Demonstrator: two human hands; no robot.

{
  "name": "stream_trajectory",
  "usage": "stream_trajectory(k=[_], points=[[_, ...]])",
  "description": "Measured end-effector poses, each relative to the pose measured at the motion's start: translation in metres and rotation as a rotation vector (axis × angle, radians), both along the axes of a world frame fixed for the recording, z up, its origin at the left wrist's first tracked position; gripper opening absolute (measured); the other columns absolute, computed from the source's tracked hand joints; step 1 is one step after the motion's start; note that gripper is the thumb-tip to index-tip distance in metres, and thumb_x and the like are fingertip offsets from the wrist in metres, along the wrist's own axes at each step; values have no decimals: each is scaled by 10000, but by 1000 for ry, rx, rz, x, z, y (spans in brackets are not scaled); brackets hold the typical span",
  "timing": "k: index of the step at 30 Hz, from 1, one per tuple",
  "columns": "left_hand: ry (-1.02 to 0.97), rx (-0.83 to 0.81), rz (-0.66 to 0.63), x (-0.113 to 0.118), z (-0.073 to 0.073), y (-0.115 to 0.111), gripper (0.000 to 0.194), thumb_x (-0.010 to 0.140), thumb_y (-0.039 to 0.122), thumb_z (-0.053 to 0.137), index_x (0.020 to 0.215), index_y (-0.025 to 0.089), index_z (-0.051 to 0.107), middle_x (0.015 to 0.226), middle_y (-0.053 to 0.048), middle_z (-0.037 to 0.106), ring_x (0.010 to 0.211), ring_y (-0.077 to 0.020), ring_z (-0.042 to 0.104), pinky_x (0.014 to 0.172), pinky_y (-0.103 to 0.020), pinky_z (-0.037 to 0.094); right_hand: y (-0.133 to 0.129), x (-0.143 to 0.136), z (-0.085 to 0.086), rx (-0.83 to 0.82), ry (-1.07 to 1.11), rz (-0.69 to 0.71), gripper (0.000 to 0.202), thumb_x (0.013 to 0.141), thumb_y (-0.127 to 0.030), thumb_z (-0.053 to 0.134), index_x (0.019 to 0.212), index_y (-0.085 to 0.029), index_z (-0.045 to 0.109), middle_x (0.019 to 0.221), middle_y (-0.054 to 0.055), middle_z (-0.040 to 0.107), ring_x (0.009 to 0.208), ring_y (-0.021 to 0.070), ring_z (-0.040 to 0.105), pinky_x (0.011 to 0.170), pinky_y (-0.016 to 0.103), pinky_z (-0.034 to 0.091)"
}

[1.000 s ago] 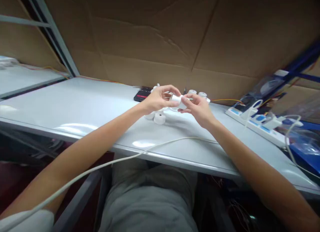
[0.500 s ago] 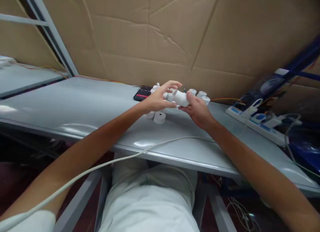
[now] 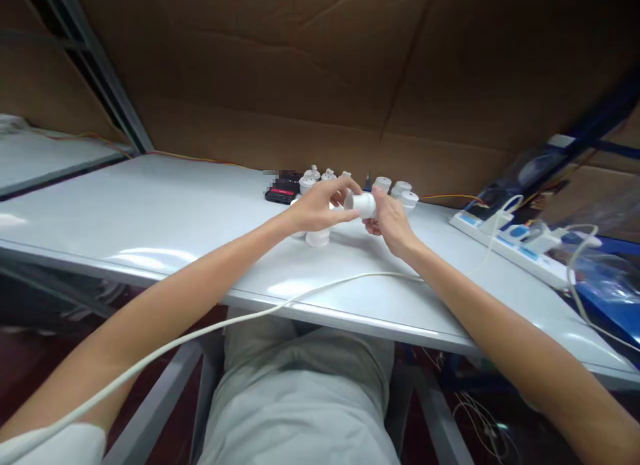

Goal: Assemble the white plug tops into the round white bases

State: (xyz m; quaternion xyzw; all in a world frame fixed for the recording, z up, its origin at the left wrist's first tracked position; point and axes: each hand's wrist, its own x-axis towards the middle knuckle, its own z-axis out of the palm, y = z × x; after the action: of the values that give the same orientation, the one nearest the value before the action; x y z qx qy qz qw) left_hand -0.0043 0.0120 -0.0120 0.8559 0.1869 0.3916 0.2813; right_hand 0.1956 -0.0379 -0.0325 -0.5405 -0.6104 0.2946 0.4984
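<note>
A white cylindrical plastic piece (image 3: 364,204) is held above the bench, its round end toward the left. My right hand (image 3: 394,223) wraps its fingers and thumb round the right end of it. From the other side my left hand (image 3: 320,203) has thumb and fingertips curved about the left end, at its rim. Below the left hand a white round piece (image 3: 317,238) stands on the bench, partly covered. Behind the hands are several white pieces with small knobs on top (image 3: 310,177). To the right of them stand white round caps (image 3: 401,188).
A dark phone-like object (image 3: 283,189) lies left of the white pieces. A white power strip (image 3: 515,248) with plugs runs along the right side. One pale cable (image 3: 295,299) crosses the bench's front edge and my left arm. Cardboard (image 3: 260,85) rises behind.
My left fingers have closed in on the left end of the white piece. The piece has turned, so its knobbed end no longer shows and a round end faces left.
</note>
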Motion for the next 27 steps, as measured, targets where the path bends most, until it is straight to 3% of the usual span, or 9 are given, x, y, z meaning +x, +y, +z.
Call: stream_trajectory(k=[4, 7, 9, 13, 16, 22, 27], points=[[47, 60, 47, 1, -4, 0, 360, 870, 344, 724, 1187, 196, 641, 1075, -50, 703, 974, -193, 681, 881, -317, 528, 3, 6, 9, 22, -30, -134, 655, 867, -929, 508, 796, -279, 529, 568, -9, 538, 483, 177, 498, 481, 337, 408], [78, 96, 114, 3, -8, 4, 363, 901, 388, 709, 1192, 188, 626, 1170, -91, 702, 1037, -226, 679, 918, -354, 531, 6, 27, 19, 259, -301, -331, 494, 865, -759, 668, 856, -268, 613, 662, 10, 621, 598, 214, 597, 614, 368, 478], [114, 137, 143, 2, -10, 7, 328, 921, 411, 698, 1142, 175, 647, 1146, -105, 702, 1026, -236, 672, 945, -376, 524, 10, 46, 23, 320, -503, -430, 406, 866, -656, 700, 908, -252, 686, 735, 40, 677, 714, 254, 653, 721, 395, 501], [182, 209, 120, 0, -12, 8, 256, 948, 414, 672, 1036, 174, 679, 1069, -104, 699, 1022, -251, 667, 947, -376, 508, 20, 75, 18, 199, -830, -387, 369, 898, -539, 675, 1041, -214, 777, 911, 113, 778, 882, 331, 716, 838, 444, 519], [218, 240, 115, -1, -13, 8, 240, 959, 405, 659, 1023, 175, 685, 1055, -104, 707, 1028, -259, 667, 935, -377, 500, 27, 82, 9, 127, -980, -335, 411, 940, -497, 639, 1169, -178, 761, 1109, 177, 793, 1032, 379, 711, 925, 492, 523], [289, 280, 138, -1, -13, 7, 235, 968, 382, 624, 1020, 166, 698, 1051, -107, 724, 1019, -255, 668, 939, -378, 503, 34, 89, 0, 198, -990, -368, 327, 948, -407, 642, 1170, -184, 728, 1253, 189, 760, 1173, 396, 652, 1017, 528, 496], [332, 292, 122, -1, -14, 6, 239, 963, 380, 601, 985, 169, 710, 1008, -99, 733, 975, -242, 675, 923, -359, 505, 38, 96, 0, 210, -970, -336, 323, 946, -439, 639, 1131, -207, 767, 1278, 167, 761, 1222, 405, 642, 1036, 559, 494]])
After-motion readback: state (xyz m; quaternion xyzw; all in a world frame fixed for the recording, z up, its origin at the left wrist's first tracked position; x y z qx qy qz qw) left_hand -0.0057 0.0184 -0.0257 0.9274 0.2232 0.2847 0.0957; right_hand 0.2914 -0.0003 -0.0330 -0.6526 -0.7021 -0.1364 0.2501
